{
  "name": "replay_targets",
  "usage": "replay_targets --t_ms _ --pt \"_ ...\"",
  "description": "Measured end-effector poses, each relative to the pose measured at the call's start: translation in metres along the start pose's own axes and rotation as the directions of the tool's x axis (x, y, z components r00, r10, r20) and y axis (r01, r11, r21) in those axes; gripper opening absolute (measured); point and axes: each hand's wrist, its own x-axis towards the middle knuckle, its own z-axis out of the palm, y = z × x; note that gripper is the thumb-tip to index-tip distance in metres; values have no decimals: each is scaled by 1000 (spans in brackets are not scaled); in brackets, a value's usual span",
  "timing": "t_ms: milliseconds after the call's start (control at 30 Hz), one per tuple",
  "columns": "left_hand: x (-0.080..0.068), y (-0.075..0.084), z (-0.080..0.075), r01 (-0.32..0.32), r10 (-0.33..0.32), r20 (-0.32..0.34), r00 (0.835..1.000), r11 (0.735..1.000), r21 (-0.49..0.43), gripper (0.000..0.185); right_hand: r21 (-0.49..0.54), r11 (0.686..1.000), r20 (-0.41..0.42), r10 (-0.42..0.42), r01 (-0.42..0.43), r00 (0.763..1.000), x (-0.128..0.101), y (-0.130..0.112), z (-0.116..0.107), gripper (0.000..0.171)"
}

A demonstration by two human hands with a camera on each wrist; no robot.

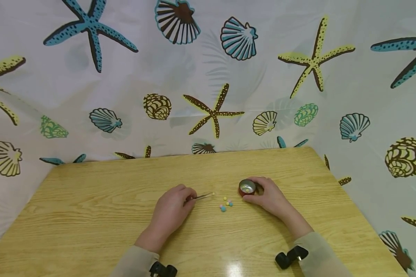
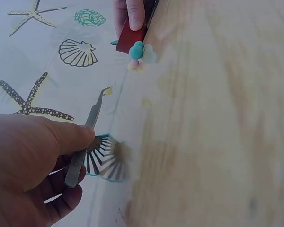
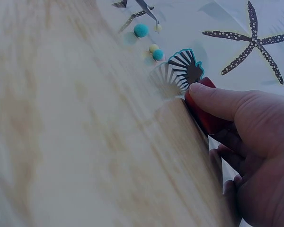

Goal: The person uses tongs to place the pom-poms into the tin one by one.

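Below frame centre I have left hand (image 1: 172,207) pinching bent-tip tweezers (image 2: 95,113), yellow ball (image 2: 108,91) at their tips, and, apart, right hand (image 1: 269,199) gripping red tin (image 2: 130,39), right of centre; uneven squeeze could flick the ball loose

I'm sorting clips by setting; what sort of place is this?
Likely an indoor tabletop workspace, perhaps arranged for filming: a wood-grain table, a seashell-patterned backdrop behind it, and a black device at each sleeve.
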Motion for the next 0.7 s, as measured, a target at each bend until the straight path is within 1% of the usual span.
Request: replay_targets --t_ms 267,567,700 --pt "4 8 1 -12 12 -41 999 1000 8 9 2 1000 5 4 -4 1000 0 -1 1 60" --pt "14 22 -1 -65 65 -92 994 998 -1 8 1 1000 1 9 -9 1000 0 -2 0 60" --pt "19 31 0 -85 84 -99 992 996 -7 8 9 1000 3 10 -11 1000 0 -2 0 59"
